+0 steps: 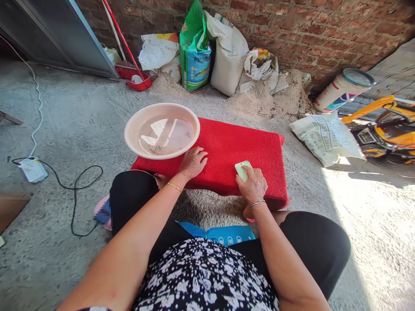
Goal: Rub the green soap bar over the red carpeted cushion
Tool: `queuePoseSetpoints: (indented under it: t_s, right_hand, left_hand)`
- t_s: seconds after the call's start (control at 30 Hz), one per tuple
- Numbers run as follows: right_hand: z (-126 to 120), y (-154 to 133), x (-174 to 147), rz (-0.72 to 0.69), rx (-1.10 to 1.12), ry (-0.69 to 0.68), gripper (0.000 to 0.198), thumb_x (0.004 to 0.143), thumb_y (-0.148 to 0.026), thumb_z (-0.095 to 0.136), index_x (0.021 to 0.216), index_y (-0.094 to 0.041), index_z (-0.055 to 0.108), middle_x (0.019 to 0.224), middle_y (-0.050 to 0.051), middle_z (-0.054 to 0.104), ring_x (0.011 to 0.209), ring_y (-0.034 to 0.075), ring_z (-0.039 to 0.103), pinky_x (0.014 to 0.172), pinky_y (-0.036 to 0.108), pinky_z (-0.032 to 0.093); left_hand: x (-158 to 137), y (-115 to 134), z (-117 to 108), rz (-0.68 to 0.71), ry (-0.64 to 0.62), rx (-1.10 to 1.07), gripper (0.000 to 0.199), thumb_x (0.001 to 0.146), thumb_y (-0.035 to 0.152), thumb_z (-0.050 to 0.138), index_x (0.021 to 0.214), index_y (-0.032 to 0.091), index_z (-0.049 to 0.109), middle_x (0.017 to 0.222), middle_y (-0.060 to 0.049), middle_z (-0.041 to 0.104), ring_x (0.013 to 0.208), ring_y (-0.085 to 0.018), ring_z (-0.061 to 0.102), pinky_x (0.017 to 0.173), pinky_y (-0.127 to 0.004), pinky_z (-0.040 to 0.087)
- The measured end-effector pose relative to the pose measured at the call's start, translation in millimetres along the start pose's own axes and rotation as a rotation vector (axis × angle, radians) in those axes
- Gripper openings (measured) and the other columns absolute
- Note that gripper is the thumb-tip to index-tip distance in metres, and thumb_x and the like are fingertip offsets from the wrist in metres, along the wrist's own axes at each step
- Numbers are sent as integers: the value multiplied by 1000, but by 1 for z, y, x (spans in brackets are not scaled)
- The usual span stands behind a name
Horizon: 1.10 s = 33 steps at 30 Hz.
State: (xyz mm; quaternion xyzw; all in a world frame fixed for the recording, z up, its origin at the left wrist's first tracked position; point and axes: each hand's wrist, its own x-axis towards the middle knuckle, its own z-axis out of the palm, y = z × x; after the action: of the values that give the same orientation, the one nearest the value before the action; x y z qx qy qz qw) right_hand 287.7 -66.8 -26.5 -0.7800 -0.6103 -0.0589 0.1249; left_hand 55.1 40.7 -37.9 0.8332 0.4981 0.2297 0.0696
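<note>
A red pile cloth point(246, 142) covers a low bench in front of my knees. My left hand point(193, 163) lies on the near part of the cloth, fingers stretched out and holding nothing, just beside the basin's near right rim. In my right hand point(254, 185) is a pale green rounded block point(243, 168), palm-sized, resting on the cloth at the right; its underside is hidden. The light pink plastic basin point(131, 136) stands on the bench's left end, overhanging it. It holds cloudy water with bright reflections and some grit.
Sacks point(228, 56) and sandy piles line the brick wall, with a red dustpan point(141, 82) at left. A bucket point(343, 90), a white sack point(327, 136) and an orange-black machine point(389, 129) stand right. A power strip point(32, 169) and black cable lie left. Blue packaging point(230, 234) lies between my legs.
</note>
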Motion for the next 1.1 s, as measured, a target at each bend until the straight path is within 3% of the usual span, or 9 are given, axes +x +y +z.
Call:
queuePoseSetpoints:
  t_s: [0.83,1.1]
  right_hand:
    - [1,-3,0,35,-32,18,39,83,-49,55,116,-29,62,94,4,51,79,17,46,68,28,29]
    - [-13,-1,6,105,-7,-158,43,84,-53,53,121,-32,59,94,5,51,77,18,50,65,27,32]
  left_hand:
    - [-1,0,0,28,27,-14,23,88,25,54,108,21,65,118,-7,59,114,-23,53,102,-39,40]
    - [-2,-5,6,32,60,4,21,87,24,55,105,22,66,117,-6,61,114,-23,55,102,-39,42]
